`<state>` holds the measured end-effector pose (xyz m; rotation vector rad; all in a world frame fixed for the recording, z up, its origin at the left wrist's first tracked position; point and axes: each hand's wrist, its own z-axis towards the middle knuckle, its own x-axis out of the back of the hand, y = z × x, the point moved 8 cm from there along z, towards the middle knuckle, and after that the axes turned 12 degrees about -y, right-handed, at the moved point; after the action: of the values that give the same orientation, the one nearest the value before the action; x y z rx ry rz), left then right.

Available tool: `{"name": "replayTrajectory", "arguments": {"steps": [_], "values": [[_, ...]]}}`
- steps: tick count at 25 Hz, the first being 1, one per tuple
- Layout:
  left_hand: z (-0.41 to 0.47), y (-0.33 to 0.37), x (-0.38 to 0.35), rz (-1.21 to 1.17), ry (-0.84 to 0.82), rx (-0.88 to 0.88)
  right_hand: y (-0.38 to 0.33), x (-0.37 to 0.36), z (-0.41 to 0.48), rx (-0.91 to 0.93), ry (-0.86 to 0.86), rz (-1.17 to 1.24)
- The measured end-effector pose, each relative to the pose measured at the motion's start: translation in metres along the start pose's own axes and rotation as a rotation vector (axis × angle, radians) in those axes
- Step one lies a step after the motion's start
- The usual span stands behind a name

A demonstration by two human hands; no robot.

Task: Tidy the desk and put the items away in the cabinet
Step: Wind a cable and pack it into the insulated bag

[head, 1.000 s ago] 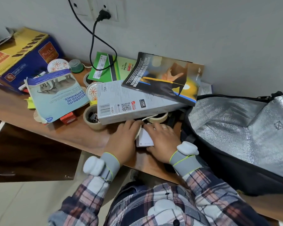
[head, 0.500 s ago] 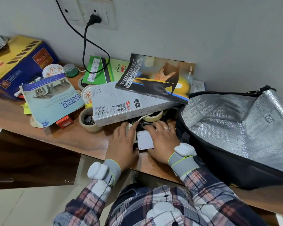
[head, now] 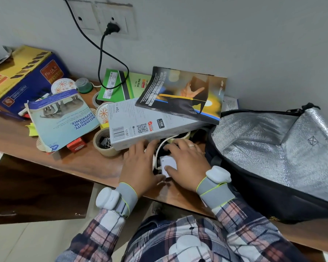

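Both my hands rest on a small pile at the desk's front edge, under the lip of a long grey box (head: pixel 140 125). My left hand (head: pixel 140 165) lies flat on the left side of the pile, fingers reaching under the box. My right hand (head: pixel 186 163) covers a small white adapter (head: pixel 169 163), thumb pressed on it, fingers spread over a dark item and a white cable (head: pixel 162 146). Whether either hand grips anything is hidden. A dark brochure (head: pixel 180 95) lies on top of the box.
Left of the box stand a tape roll holding binder clips (head: pixel 103 142), a blue leaflet (head: pixel 62 118), a small red box (head: pixel 76 145), paper cups and a blue-and-yellow carton (head: pixel 21 80). A green slip pad (head: pixel 121 84) leans on the wall. A silver-lined black bag (head: pixel 273 148) fills the right. A black cord (head: pixel 102 59) hangs from the socket.
The view has tilted up a little. My right thumb has moved onto the white adapter, and both hands have closed in slightly around the pile.
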<state>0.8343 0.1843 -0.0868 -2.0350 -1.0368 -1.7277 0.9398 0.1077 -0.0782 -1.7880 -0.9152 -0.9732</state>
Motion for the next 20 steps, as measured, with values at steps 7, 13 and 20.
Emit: {"name": "replayTrajectory", "arguments": {"steps": [7, 13, 20], "values": [[0.036, 0.045, 0.062, -0.080, 0.169, -0.280, 0.000, 0.070, -0.006, -0.029, 0.278, 0.052], [0.076, 0.037, 0.066, -0.071, 0.134, -0.275, 0.037, 0.074, -0.010, -0.180, 0.251, 0.025], [0.099, 0.093, 0.057, -0.031, 0.125, -0.479, 0.067, 0.080, -0.030, -0.342, 0.227, -0.004]]}}
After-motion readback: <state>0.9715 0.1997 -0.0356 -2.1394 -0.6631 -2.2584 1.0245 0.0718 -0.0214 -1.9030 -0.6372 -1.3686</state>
